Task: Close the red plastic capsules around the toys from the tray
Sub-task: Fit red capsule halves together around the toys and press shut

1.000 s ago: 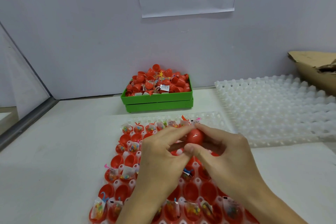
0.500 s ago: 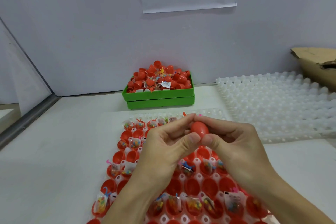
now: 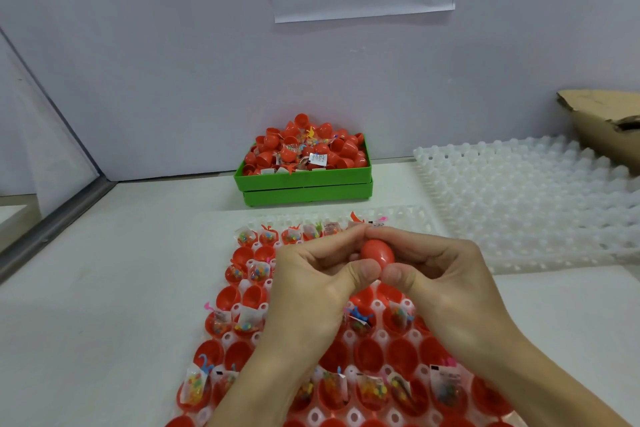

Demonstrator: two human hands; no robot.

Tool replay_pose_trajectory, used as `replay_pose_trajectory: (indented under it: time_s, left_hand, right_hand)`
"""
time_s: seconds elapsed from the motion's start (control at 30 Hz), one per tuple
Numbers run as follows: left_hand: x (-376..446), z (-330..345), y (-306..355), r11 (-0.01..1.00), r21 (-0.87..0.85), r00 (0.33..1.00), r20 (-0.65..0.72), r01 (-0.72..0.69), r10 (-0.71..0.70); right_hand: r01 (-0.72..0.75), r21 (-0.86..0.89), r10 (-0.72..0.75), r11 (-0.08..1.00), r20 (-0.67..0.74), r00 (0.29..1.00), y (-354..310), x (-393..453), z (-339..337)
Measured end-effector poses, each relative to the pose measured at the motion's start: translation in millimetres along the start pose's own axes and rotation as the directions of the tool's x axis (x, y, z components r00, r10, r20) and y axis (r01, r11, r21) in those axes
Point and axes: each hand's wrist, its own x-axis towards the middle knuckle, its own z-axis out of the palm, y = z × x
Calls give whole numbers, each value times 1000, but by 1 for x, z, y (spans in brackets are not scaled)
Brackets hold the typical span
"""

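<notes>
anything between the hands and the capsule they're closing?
Nothing visible. Left hand and right hand both pinch the red capsule directly, thumbs meeting under it, above the white tray.

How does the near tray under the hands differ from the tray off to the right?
The near tray holds red capsule halves and bagged toys; the right tray shows only bare white cells. The near tray lies partly under both hands; the right tray lies untouched. Both are white moulded cell trays.

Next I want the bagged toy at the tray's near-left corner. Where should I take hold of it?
Pinch the upper part of the bagged toy from above. The bag stands out of its red capsule half, while its lower part sits down inside the cup, so side access looks poor.
</notes>
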Motion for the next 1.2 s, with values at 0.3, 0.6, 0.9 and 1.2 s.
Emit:
replay_pose_trajectory:
  time_s: [0.3,0.6,0.9,1.2]
  left_hand:
    - [0,-1,8,997,-75,993,115,17,-8]
    - [-6,6,10,944,287,983,-36,-163,180]
    - [-10,12,7,925,331,976,-47,-187,214]
    - [-5,12,14,972,123,972,-93,-202,214]
  right_hand:
    - [16,-140,-4,990,89,996,-1,2,-5]
    - [-42,-59,46,997,67,997,-3,1,-6]
    - [-49,-46,51,998,46,998,-1,0,-7]
    - [-64,-23,65,998,40,997,-6,4,-6]
